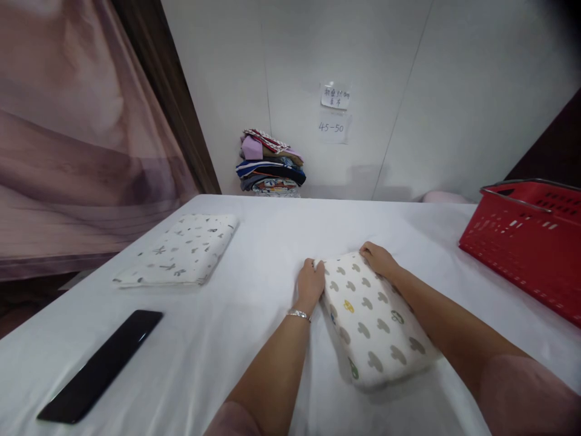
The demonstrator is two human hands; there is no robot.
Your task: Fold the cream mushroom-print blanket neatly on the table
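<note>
A folded white cloth (372, 321) with grey mushroom shapes and a few yellow and green figures lies in front of me on the white-covered table (258, 339). My left hand (311, 281) is closed on its far left corner, thumb on top. At the far right corner, my right hand (379, 259) grips the edge with bent fingers. The cloth's near end rests on the table sheet. Undersides of both hands' fingers are hidden by the cloth.
Another folded cloth (186, 248) with grey prints lies at the left, behind a black flat board (104, 366). A red basket (526, 242) stands at the right. Stacked folded fabrics (272, 172) rise beyond the far edge by the wall. A pink curtain (82, 145) hangs left.
</note>
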